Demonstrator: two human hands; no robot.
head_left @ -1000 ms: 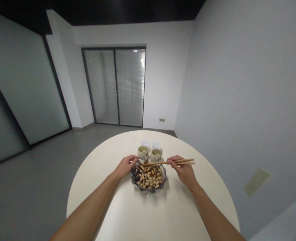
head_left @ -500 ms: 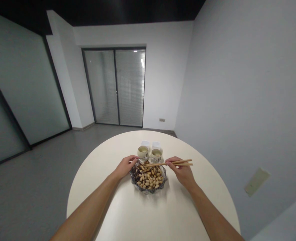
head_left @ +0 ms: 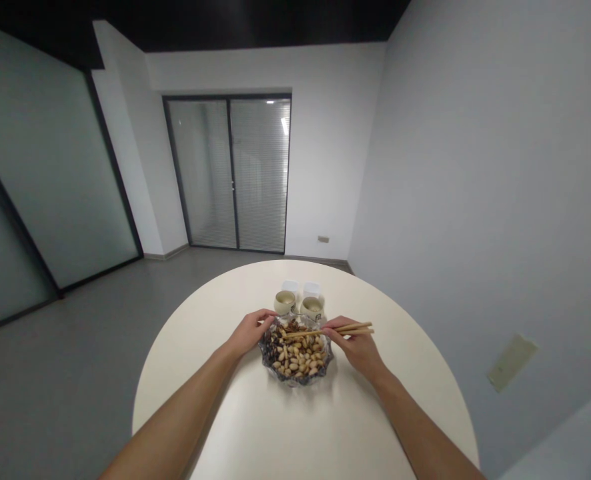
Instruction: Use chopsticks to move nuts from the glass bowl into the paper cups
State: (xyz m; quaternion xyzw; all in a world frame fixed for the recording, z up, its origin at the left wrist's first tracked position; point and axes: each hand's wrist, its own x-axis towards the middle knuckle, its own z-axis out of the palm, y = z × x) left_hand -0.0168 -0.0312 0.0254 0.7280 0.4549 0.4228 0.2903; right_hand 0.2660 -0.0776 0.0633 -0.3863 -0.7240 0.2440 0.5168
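Note:
A clear glass bowl [head_left: 295, 382] with a wavy rim holds pale nuts in shells [head_left: 300, 361] at its front and right. Darker pieces [head_left: 271, 352] lie along its left side and back, too small to name surely. My left hand [head_left: 248, 331] grips the bowl's upper left rim between thumb and fingers. In my right hand [head_left: 355, 347] is a pair of wooden chopsticks [head_left: 353, 329], closed in the fingers. Their tips reach over the bowl's left half, down at the nuts; whether they pinch one I cannot tell.
Just behind the bowl stand two beige cups [head_left: 285, 302] side by side. Two small white dishes [head_left: 311, 289] sit behind the cups. Everything rests on a round cream table [head_left: 255, 427]. A white wall [head_left: 425, 200] rises close on the right.
My right hand has moved a little left and down, bringing the chopstick tips further left and lower into the bowl. My left hand stays at the rim.

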